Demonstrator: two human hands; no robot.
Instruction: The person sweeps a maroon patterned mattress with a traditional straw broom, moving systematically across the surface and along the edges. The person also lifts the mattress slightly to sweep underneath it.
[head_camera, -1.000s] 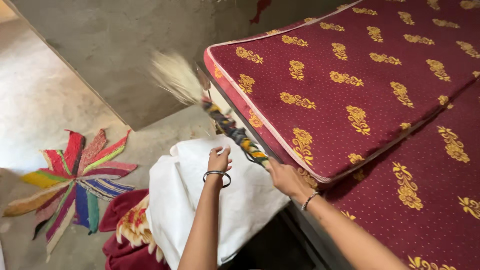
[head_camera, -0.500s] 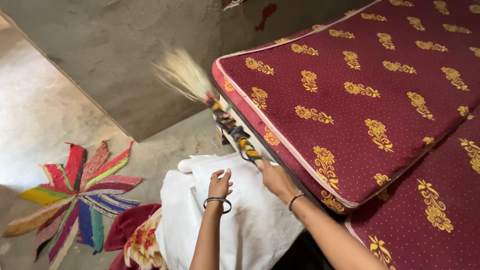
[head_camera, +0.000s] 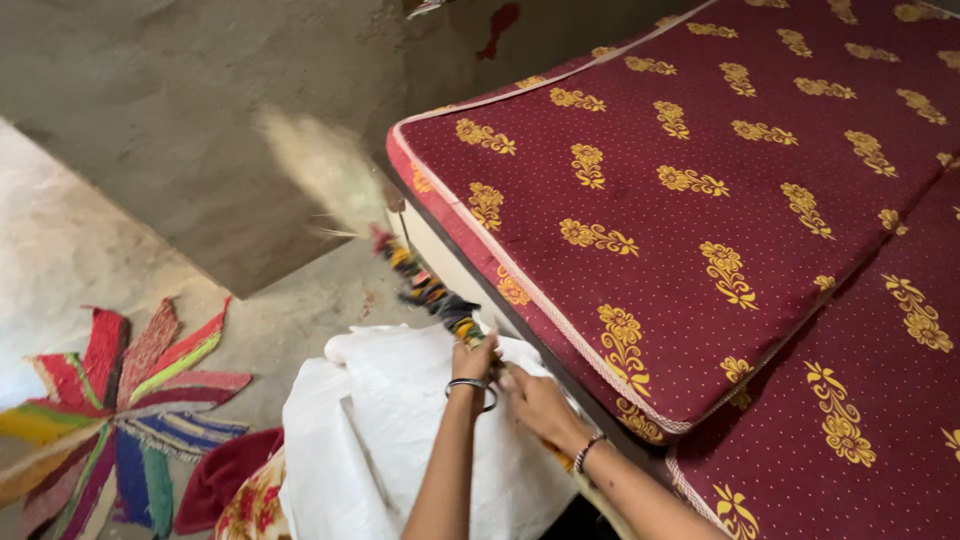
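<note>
broom (head_camera: 425, 285) swung lower beside mattress (head_camera: 680, 200); bristles now blurred.

A bare grey concrete wall (head_camera: 200, 120) meets a dusty floor (head_camera: 60, 250) with a bright multicoloured rug (head_camera: 110, 400), beside a maroon gold-patterned mattress (head_camera: 700, 180).

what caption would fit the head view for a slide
Both hands, left hand and right hand, grip a broom with a colourful wrapped handle beside a maroon mattress, above a white sack.

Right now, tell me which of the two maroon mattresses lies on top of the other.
The far one, the upper mattress beside the broom; its piped edge overlaps the lower mattress, which shows nearer the camera.
</note>
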